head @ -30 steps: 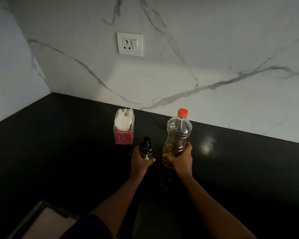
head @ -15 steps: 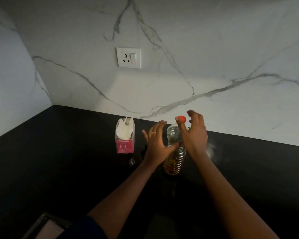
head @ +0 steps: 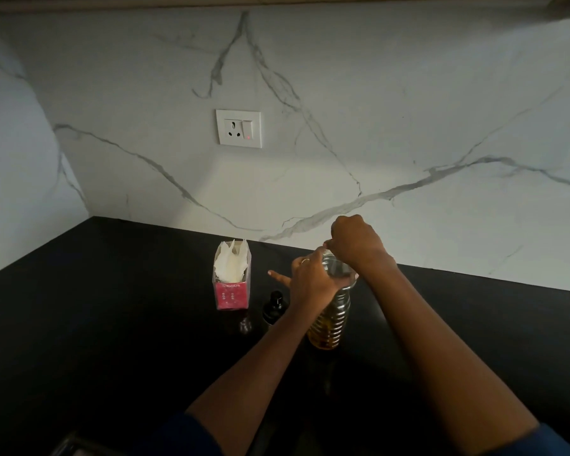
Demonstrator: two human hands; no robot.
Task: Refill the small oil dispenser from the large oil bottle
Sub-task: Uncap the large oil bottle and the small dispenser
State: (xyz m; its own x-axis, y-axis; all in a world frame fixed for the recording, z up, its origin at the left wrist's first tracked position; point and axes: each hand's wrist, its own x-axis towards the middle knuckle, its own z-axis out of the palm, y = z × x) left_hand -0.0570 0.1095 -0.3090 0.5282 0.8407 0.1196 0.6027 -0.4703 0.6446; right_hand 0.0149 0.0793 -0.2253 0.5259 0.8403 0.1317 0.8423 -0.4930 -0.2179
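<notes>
On the right hand [head: 356,246] we see the fingers [head: 335,239] curled tight over the top of the large oil bottle [head: 331,319]. They hide the cap, so we cannot tell whether it is on. Just below, the fingers [head: 311,264] of the left hand [head: 313,284] wrap round the bottle's clear shoulder, one of them wearing a ring [head: 305,261]. Another finger sticks straight out to the left, touching nothing.

The bottle stands upright on the black worktop [head: 112,324], toward its back edge and well right of the back left corner. We see amber oil in its ribbed lower part.

Just beside the bottle on the left stands the small oil dispenser [head: 274,307], dark-topped and upright. Neither hand holds it, and the left forearm hides its right side. Near it, further left, is a red tissue box [head: 232,294] with white tissue standing up out of it.

On the marble wall [head: 441,110] behind the back edge we see a white socket [head: 238,128] with a small red light.
</notes>
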